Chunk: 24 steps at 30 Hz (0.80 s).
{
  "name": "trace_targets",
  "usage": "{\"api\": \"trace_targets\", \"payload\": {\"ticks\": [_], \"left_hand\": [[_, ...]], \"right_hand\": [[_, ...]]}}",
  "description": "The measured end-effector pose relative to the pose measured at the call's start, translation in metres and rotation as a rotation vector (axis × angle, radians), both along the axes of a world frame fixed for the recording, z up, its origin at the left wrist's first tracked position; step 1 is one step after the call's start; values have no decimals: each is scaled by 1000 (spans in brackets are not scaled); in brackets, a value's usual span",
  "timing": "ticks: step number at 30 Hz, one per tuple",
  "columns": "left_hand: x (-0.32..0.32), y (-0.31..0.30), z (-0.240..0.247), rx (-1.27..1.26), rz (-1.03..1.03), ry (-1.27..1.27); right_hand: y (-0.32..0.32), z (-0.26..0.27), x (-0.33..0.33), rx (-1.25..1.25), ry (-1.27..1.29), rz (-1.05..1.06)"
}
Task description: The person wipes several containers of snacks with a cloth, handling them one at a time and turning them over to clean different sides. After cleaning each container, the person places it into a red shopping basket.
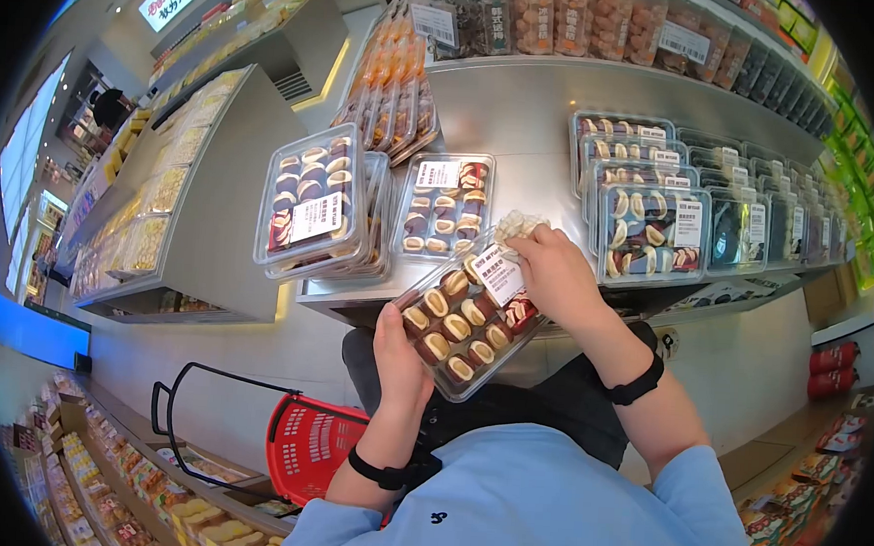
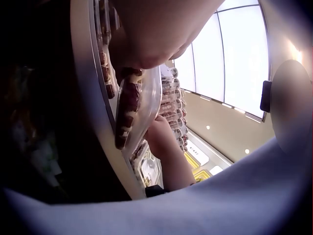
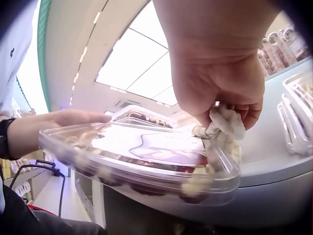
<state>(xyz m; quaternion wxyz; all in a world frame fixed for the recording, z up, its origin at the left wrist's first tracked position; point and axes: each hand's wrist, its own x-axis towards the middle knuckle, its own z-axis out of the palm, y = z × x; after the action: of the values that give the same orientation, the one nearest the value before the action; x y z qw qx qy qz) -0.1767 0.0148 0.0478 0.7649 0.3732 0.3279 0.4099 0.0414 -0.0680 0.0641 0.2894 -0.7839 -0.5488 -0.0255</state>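
A clear plastic box of stuffed dates (image 1: 457, 325) with a white label is held tilted in front of the body. My left hand (image 1: 403, 362) grips its near left edge, thumb at the rim and the other fingers hidden beneath. Over the box's far right corner, my right hand (image 1: 558, 276) holds a crumpled whitish cloth (image 1: 518, 228) between curled fingers. In the right wrist view the cloth (image 3: 229, 122) bunches under the fingers, right at the lid's edge. The left wrist view shows the box (image 2: 149, 100) edge-on, its far end by the right hand (image 2: 164, 139).
On the metal counter (image 1: 524, 129) stand a stack of similar boxes (image 1: 307, 202) at left, a single box (image 1: 444, 206) beside it, and rows of upright boxes (image 1: 654, 233) at right. A red shopping basket (image 1: 314, 449) sits on the floor at left. Packaged goods line the surrounding shelves.
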Motion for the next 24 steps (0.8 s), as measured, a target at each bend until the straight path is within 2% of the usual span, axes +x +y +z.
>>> {"api": "trace_targets", "payload": {"ticks": [3,6,10,16,17,20,21,22,24], "left_hand": [[-1,1,-5,-3,45,16],[0,2,-7,-5,45,28],[5,-1,-6,-68,9,5],[15,-5,-21,-79,55,8],[13,-5,-19,-109,41,-9],[9,-5,-17,-163,15,-52],[8,-5,-17,-176,10,-67],[8,-5,-16,-186,15,-68],[8,-6,-11,-212,16,-66]], "right_hand": [[-28,-16,-13,-26,62,-40],[-68,-34,-28,-25,-48,-84],[-86,-15,-55,-89,-55,-46],[-72,2,-118,32,166,480],[-71,4,-121,9,85,463],[-72,3,-87,4,84,513],[-73,4,-74,39,47,439],[-76,9,-60,-126,33,355],[-78,5,-43,-147,-55,196]]}}
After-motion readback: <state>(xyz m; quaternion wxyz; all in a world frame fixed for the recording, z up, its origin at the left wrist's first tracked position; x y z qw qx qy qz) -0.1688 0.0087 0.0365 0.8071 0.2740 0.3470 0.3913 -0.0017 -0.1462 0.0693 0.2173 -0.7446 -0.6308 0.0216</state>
